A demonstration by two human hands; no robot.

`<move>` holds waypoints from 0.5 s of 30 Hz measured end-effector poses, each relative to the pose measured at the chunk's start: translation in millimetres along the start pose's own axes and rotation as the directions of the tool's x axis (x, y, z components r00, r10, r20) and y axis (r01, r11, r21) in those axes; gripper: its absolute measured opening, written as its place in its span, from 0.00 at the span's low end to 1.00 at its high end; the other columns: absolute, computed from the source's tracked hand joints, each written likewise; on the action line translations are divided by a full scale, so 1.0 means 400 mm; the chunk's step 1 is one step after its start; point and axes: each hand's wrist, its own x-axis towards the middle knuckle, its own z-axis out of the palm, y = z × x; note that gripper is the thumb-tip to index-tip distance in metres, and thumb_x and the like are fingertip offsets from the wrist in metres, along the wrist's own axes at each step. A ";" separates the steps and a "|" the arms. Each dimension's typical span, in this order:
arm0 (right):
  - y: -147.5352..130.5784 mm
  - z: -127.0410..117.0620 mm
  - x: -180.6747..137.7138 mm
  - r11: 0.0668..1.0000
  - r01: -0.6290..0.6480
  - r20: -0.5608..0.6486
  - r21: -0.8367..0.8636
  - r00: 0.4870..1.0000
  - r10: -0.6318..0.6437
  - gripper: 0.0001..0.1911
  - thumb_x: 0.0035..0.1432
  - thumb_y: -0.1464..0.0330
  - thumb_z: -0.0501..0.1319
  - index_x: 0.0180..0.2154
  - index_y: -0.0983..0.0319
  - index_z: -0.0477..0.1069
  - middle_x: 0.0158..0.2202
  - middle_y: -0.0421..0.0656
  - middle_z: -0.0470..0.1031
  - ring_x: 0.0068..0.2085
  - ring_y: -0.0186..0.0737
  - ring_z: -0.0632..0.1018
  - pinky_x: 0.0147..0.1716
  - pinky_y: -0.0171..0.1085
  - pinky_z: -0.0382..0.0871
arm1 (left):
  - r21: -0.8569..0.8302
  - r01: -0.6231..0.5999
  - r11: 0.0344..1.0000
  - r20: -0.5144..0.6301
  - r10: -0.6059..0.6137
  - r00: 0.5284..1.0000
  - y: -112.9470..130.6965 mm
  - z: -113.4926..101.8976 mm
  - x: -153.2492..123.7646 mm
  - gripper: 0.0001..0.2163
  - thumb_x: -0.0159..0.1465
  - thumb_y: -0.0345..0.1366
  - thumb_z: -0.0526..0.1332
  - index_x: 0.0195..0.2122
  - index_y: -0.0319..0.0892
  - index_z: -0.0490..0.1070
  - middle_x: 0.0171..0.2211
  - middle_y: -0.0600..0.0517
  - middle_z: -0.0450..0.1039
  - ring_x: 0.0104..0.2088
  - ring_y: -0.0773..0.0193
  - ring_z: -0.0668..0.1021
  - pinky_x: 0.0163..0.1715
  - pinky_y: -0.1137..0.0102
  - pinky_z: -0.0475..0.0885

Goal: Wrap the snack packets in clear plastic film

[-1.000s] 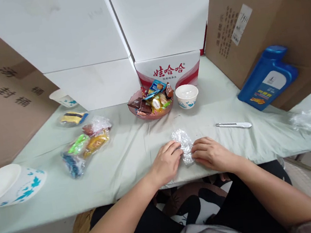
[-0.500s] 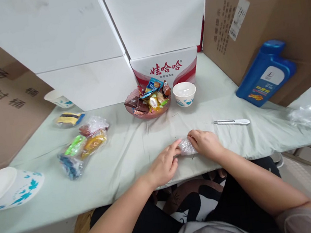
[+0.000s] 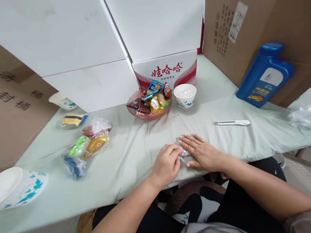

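A small piece of clear crinkled plastic wrap (image 3: 183, 148) lies on the pale green tablecloth (image 3: 136, 142) near the front edge. My right hand (image 3: 202, 152) lies flat on top of it, fingers stretched out and together, covering most of it. My left hand (image 3: 166, 164) rests beside it on the left, fingers curled, fingertips touching the wrap's left edge. Only a narrow strip of the wrap shows between the two hands.
A pink bowl of wrapped sweets (image 3: 149, 102) and a white bowl (image 3: 185, 95) stand at the back. A white utility knife (image 3: 232, 122) lies to the right, a blue bottle (image 3: 264, 75) beyond it. Bagged sweets (image 3: 86, 146) lie left. Boxes wall the back.
The wrap was a larger crumpled sheet between both hands. My right hand folded it smaller and has flattened out on top of it. My left hand has stayed at its left edge.
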 end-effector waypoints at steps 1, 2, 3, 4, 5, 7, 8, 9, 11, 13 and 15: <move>-0.001 0.009 -0.004 1.000 -0.011 0.030 -0.015 0.999 0.011 0.42 0.61 0.48 0.55 0.65 0.71 0.54 0.66 0.59 0.56 0.67 0.57 0.55 0.63 0.59 0.52 | -0.013 0.019 1.000 -0.049 -0.019 0.999 -0.001 -0.001 0.000 0.14 0.61 0.22 0.53 0.44 0.40 0.71 0.42 0.46 0.71 0.45 0.58 0.73 0.47 0.61 0.74; -0.002 0.015 -0.006 0.999 -0.025 0.045 -0.026 0.999 0.026 0.45 0.60 0.46 0.55 0.66 0.72 0.52 0.67 0.60 0.53 0.68 0.57 0.53 0.63 0.59 0.51 | -0.018 0.038 0.999 -0.089 -0.040 0.995 -0.003 -0.002 0.000 0.14 0.60 0.22 0.52 0.44 0.40 0.71 0.42 0.46 0.71 0.45 0.58 0.74 0.47 0.61 0.74; -0.003 0.020 -0.007 0.999 -0.035 0.049 -0.032 0.998 0.037 0.45 0.61 0.47 0.55 0.66 0.72 0.52 0.67 0.60 0.52 0.68 0.57 0.52 0.63 0.59 0.50 | -0.018 0.052 0.998 -0.115 -0.054 0.992 -0.004 -0.002 0.000 0.14 0.60 0.21 0.52 0.44 0.40 0.71 0.42 0.46 0.71 0.45 0.59 0.74 0.47 0.62 0.74; -0.004 0.022 -0.008 0.998 -0.043 0.043 -0.035 0.998 0.044 0.43 0.62 0.48 0.55 0.66 0.72 0.52 0.67 0.59 0.52 0.68 0.56 0.52 0.64 0.58 0.50 | -0.016 0.059 0.998 -0.126 -0.060 0.990 -0.006 -0.002 0.000 0.14 0.60 0.22 0.52 0.43 0.40 0.70 0.42 0.46 0.71 0.45 0.59 0.74 0.47 0.62 0.74; -0.006 0.023 -0.008 0.998 -0.050 0.031 -0.036 0.998 0.051 0.40 0.63 0.51 0.55 0.66 0.70 0.53 0.67 0.58 0.53 0.68 0.55 0.53 0.64 0.58 0.50 | -0.013 0.061 0.998 -0.128 -0.062 0.990 -0.007 -0.002 0.000 0.13 0.60 0.22 0.52 0.42 0.40 0.70 0.42 0.46 0.71 0.45 0.59 0.75 0.47 0.62 0.74; -0.013 0.021 -0.007 0.998 -0.060 -0.006 -0.030 0.998 0.059 0.31 0.65 0.59 0.55 0.65 0.67 0.56 0.66 0.55 0.56 0.67 0.53 0.56 0.63 0.56 0.54 | -0.013 0.059 0.998 -0.125 -0.060 0.990 -0.010 -0.001 0.000 0.11 0.61 0.23 0.53 0.41 0.41 0.71 0.42 0.47 0.72 0.44 0.59 0.75 0.46 0.62 0.74; -0.018 0.019 -0.007 0.998 -0.061 -0.032 -0.023 0.998 0.060 0.27 0.66 0.63 0.54 0.63 0.66 0.59 0.65 0.54 0.59 0.66 0.53 0.59 0.62 0.55 0.56 | -0.014 0.058 0.998 -0.125 -0.059 0.990 -0.011 -0.002 0.000 0.10 0.62 0.24 0.53 0.40 0.41 0.71 0.42 0.47 0.72 0.44 0.59 0.75 0.46 0.62 0.74; -0.022 0.018 -0.007 0.998 -0.059 -0.060 -0.010 0.996 0.058 0.23 0.66 0.66 0.53 0.61 0.65 0.63 0.63 0.53 0.63 0.65 0.52 0.62 0.61 0.54 0.59 | -0.014 0.059 0.998 -0.128 -0.060 0.990 -0.012 -0.002 -0.001 0.10 0.62 0.25 0.54 0.39 0.41 0.71 0.42 0.47 0.72 0.44 0.59 0.76 0.46 0.62 0.75; -0.025 0.012 -0.002 0.999 -0.029 -0.108 0.038 0.994 0.033 0.18 0.66 0.68 0.53 0.54 0.64 0.70 0.58 0.52 0.70 0.60 0.51 0.69 0.56 0.51 0.66 | -0.018 0.056 0.998 -0.143 -0.058 0.988 -0.015 -0.005 -0.001 0.09 0.62 0.26 0.54 0.40 0.41 0.71 0.42 0.46 0.72 0.44 0.59 0.76 0.46 0.62 0.75; -0.011 -0.007 0.015 0.993 0.006 -0.133 0.117 0.991 0.010 0.14 0.66 0.68 0.53 0.48 0.62 0.74 0.51 0.51 0.77 0.53 0.48 0.76 0.51 0.48 0.71 | -0.030 0.051 0.998 -0.155 -0.055 0.986 -0.019 -0.009 -0.003 0.09 0.62 0.26 0.54 0.40 0.41 0.71 0.43 0.46 0.72 0.44 0.59 0.76 0.46 0.62 0.75; 0.028 -0.048 0.052 0.984 -0.009 -0.169 0.180 0.985 0.040 0.13 0.66 0.67 0.53 0.46 0.60 0.75 0.44 0.48 0.80 0.46 0.45 0.79 0.46 0.44 0.73 | -0.043 0.054 0.998 -0.149 -0.059 0.987 -0.023 -0.012 -0.004 0.09 0.62 0.26 0.54 0.40 0.41 0.70 0.43 0.46 0.72 0.43 0.59 0.76 0.44 0.62 0.75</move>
